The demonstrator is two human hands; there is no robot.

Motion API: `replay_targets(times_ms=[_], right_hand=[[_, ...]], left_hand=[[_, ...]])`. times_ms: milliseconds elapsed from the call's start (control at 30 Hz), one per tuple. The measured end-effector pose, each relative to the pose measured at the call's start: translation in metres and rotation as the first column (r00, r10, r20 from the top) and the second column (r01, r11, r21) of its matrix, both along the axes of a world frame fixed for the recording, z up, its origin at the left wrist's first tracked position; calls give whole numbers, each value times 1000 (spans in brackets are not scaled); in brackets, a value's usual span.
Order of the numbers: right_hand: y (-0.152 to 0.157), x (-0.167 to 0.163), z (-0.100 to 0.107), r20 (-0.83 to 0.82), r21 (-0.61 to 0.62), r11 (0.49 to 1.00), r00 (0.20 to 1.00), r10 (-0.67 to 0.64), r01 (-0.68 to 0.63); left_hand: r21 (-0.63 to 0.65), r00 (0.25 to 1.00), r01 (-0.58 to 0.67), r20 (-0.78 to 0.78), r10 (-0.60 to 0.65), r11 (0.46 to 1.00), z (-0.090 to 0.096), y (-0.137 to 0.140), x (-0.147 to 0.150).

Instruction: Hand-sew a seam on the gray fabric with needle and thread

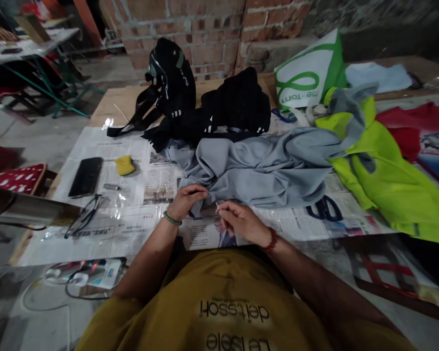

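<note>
A long piece of grey cloth (263,165) lies bunched across the newspaper-covered table in front of me. My left hand (186,199) is closed at the cloth's near left edge, thumb and fingers pinching it. Just to the right, my right hand (241,222) is closed too, its fingertips pinching a small thin whitish piece (217,206) close to the cloth. What exactly that piece is, I cannot make out. Dark-blue-handled scissors (325,208) lie to the right, partly under the cloth.
Black clothing (237,105) and a black bag (173,73) sit behind the cloth. On the left are a phone (85,176), a yellow sponge (125,165), glasses (83,214) and a metal flask (29,207). A neon-yellow garment (391,170) and a green-white bag (309,73) are right.
</note>
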State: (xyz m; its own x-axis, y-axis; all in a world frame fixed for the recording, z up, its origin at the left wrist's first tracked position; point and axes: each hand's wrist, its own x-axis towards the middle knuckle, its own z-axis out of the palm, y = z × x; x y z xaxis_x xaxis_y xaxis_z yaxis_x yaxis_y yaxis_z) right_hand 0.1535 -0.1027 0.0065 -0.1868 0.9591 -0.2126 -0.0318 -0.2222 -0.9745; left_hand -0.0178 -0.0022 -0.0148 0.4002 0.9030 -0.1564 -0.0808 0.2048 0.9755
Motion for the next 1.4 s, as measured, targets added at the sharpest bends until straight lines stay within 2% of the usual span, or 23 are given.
replay_targets(times_ms=[100, 200, 767, 867, 1067, 1300, 1400], right_hand=[[-5, -14, -17, 17, -35, 999, 1000, -1, 1], [2, -18, -23, 17, -24, 999, 999, -42, 42], [13, -23, -19, 27, -67, 994, 996, -85, 87], [14, -24, -21, 33, -83, 990, 993, -114, 116], [18, -24, -28, 56, -59, 981, 982, -181, 185], [23, -29, -28, 103, -17, 969, 964, -244, 247], [26, -29, -29, 53, -23, 960, 960, -276, 278]], left_hand=[[38, 999, -12, -46, 14, 999, -1, 0, -1], [49, 997, 11, -83, -6, 999, -2, -1, -2], [238, 993, 100, -85, -81, 966, 0, -1, -4], [344, 991, 125, -88, -101, 931, 0, -1, -4], [591, 983, 175, -152, -104, 787, -3, -3, -3], [639, 959, 268, -251, -133, 721, -1, -6, -2], [679, 964, 239, -249, -89, 694, 0, -8, -1]])
